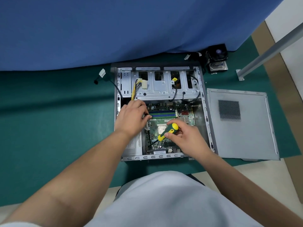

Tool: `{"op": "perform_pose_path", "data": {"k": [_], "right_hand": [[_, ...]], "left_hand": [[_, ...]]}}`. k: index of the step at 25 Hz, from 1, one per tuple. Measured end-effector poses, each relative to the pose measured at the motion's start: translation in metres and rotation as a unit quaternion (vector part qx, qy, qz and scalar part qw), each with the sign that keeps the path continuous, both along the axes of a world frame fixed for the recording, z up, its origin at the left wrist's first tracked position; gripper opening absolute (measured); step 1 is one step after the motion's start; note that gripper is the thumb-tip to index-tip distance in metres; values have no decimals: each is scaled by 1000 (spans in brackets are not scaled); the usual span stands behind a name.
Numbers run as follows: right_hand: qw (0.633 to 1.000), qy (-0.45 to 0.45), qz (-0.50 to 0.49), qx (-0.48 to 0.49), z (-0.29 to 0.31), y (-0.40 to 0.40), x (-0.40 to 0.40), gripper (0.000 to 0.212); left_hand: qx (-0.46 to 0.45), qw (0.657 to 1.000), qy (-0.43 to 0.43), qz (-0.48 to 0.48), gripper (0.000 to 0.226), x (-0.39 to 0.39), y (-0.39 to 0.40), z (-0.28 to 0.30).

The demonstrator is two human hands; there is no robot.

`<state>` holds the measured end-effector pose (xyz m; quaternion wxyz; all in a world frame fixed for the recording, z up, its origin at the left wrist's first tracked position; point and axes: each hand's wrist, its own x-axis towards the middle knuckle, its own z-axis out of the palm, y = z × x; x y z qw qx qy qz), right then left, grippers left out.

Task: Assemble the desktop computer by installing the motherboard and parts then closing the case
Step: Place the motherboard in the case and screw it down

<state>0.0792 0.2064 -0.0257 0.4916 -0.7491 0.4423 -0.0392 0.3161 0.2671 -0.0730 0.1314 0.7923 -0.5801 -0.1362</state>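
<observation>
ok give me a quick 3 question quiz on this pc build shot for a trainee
1. True or false: the side panel is already fitted on the case.
2. Which hand grips the screwdriver? A) left hand B) right hand C) neither
3. Fill in: the cooler fan sits outside the case, beyond its far ____ corner.

Key
1. False: the panel lies flat on the green mat, right of the open case.
2. B: the right hand holds its yellow-green handle over the motherboard; the left hand rests by the memory slots.
3. right
</observation>
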Motion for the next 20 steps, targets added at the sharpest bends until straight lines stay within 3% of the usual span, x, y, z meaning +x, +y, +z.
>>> {"op": "perform_pose_path", "data": {"k": [20], "right_hand": [[977, 51, 184, -97, 2, 8, 20, 39]], "left_hand": [[1, 1000, -3, -2, 19, -1, 0, 1]]}}
